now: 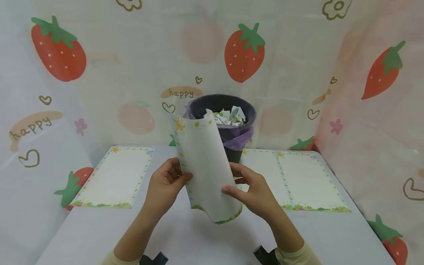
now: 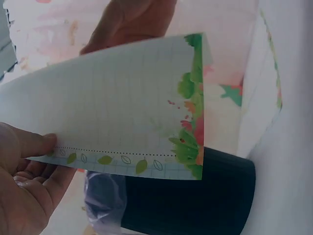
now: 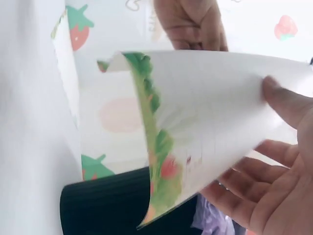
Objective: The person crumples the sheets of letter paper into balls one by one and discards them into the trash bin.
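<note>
Both hands hold up one sheet of decorated letter paper (image 1: 207, 169) above the table, its sides bowed back into a curve. My left hand (image 1: 167, 182) pinches the left edge, thumb in front and fingers behind. On the opposite edge my right hand (image 1: 253, 189) grips it the same way, thumb on the face. Close up, the left wrist view shows faint ruled lines and a leaf border on the paper (image 2: 117, 112). In the right wrist view the green bush border (image 3: 156, 147) runs along the sheet's bottom end.
Behind the sheet stands a dark waste bin (image 1: 233, 154) with a purple liner (image 1: 240, 136), holding crumpled paper (image 1: 236, 116). One flat sheet (image 1: 114, 176) lies at the table's left; two overlapping sheets (image 1: 311, 180) lie at the right. A strawberry-print curtain (image 1: 149, 55) surrounds the table.
</note>
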Demonstrator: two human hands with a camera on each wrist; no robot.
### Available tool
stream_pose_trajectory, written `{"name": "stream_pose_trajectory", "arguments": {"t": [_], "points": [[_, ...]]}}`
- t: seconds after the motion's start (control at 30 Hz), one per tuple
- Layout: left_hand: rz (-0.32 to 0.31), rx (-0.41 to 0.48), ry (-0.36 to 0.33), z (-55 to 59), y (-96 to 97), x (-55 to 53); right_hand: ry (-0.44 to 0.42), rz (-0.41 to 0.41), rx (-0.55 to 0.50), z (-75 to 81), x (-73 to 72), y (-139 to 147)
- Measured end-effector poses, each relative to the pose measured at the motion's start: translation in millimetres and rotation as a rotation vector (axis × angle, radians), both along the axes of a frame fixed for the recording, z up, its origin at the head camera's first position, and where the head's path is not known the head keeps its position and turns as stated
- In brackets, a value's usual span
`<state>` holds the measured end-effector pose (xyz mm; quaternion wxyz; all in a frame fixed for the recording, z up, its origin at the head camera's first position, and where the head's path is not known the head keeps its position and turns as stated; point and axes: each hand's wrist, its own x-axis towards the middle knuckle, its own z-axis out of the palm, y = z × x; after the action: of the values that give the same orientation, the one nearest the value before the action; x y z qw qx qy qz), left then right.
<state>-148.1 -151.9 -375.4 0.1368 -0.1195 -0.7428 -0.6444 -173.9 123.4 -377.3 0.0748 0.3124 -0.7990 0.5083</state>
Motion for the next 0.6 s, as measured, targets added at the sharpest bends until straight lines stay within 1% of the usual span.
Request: {"name": "stream_pose_trajectory", "arguments": {"t": [0.1, 0.17, 0.23, 0.27, 0.37, 0.43, 0.47, 0.5, 0.57, 0.6], "points": [[0.001, -0.01, 0.003, -2.7, 4.1, -1.5, -0.057, 0.019, -0.023, -0.6, 1.8, -3.2], [0.028, -0.034, 0.02, -5.0, 5.1, -3.0, -0.082, 0.025, -0.04, -1.6, 2.4, -4.9], [0.057, -0.062, 0.038, -7.5, 5.3, -4.3, -0.086, 0.034, -0.057, -2.6, 2.7, -6.0], [0.074, -0.088, 0.044, -8.8, 5.3, -5.1, -0.086, 0.028, -0.061, -3.4, 2.4, -6.3], [0.127, -0.215, 0.035, -11.3, 6.0, -6.8, -0.058, -0.011, -0.046, -5.4, 1.3, -5.6], [0.124, -0.286, 0.013, -12.0, 7.1, -7.1, -0.035, -0.039, -0.027, -7.2, 0.4, -5.6], [0.111, -0.313, -0.003, -12.3, 7.8, -6.6, -0.023, -0.049, -0.017, -8.4, 0.2, -5.8], [0.082, -0.312, -0.021, -12.0, 8.9, -5.5, -0.007, -0.054, -0.006, -9.3, 0.1, -6.4], [-0.015, -0.239, -0.059, -11.4, 11.2, -3.9, 0.011, -0.044, 0.001, -10.7, -0.6, -8.1], [-0.072, -0.182, -0.079, -11.2, 12.7, -2.9, 0.014, -0.034, 0.001, -11.4, -0.8, -9.1]]}}
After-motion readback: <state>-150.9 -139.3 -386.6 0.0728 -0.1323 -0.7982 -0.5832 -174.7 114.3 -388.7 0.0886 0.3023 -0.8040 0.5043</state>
